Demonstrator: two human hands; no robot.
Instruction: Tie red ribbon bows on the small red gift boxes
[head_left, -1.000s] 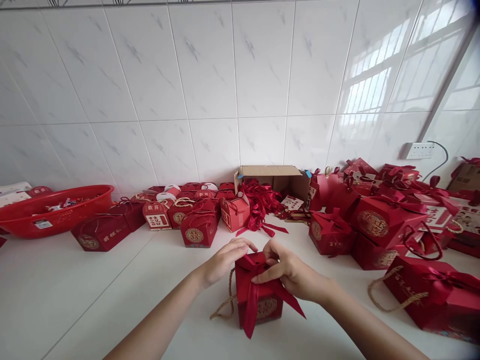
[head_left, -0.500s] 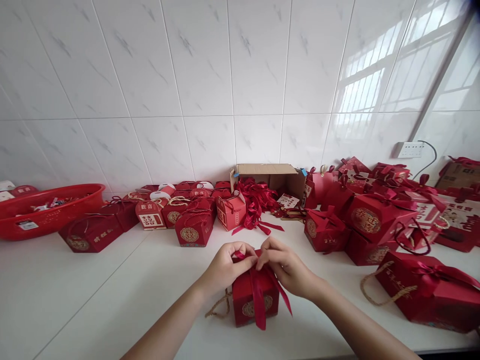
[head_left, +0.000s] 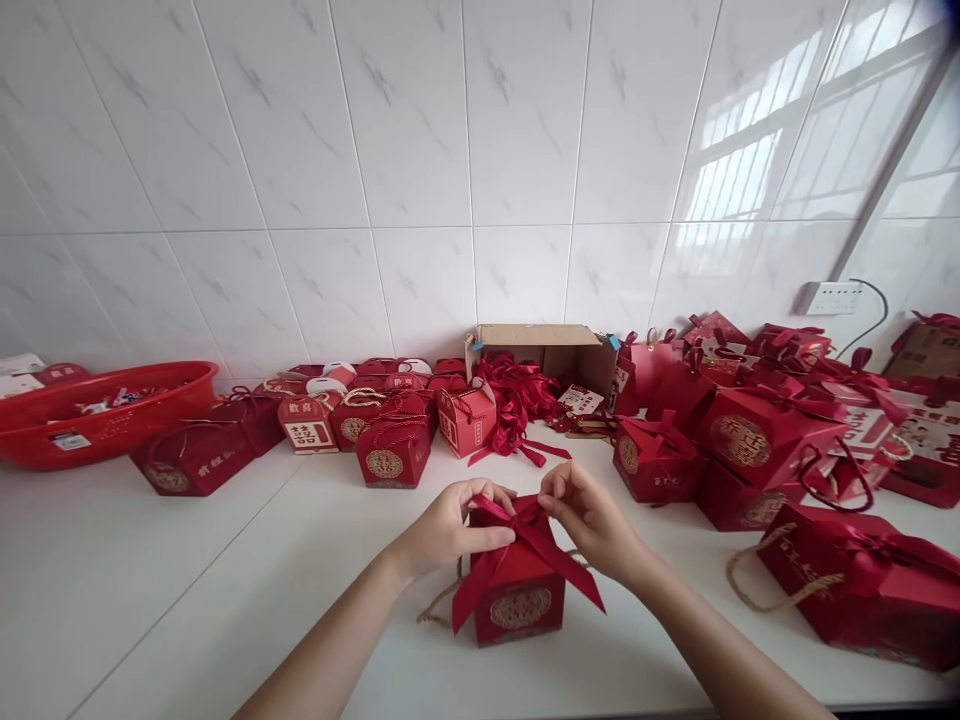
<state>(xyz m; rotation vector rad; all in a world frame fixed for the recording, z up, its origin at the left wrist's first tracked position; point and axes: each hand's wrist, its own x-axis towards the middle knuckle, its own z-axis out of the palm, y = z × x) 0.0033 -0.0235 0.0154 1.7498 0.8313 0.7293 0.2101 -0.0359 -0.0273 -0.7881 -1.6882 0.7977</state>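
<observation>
Lower centre: red ribbon point(head_left: 564, 566), likely soft and slippery, best taken near its knot point(head_left: 522, 521), is pinched by closed left grip point(head_left: 452, 527) and right grip point(head_left: 589, 523) atop red box point(head_left: 521, 607).

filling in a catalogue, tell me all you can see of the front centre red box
The red box, seemingly card, stands upright on the white table, a round gold emblem on its front. Twisted rope shows at its sides. The left grip and right grip hold shiny ribbon on top.
</observation>
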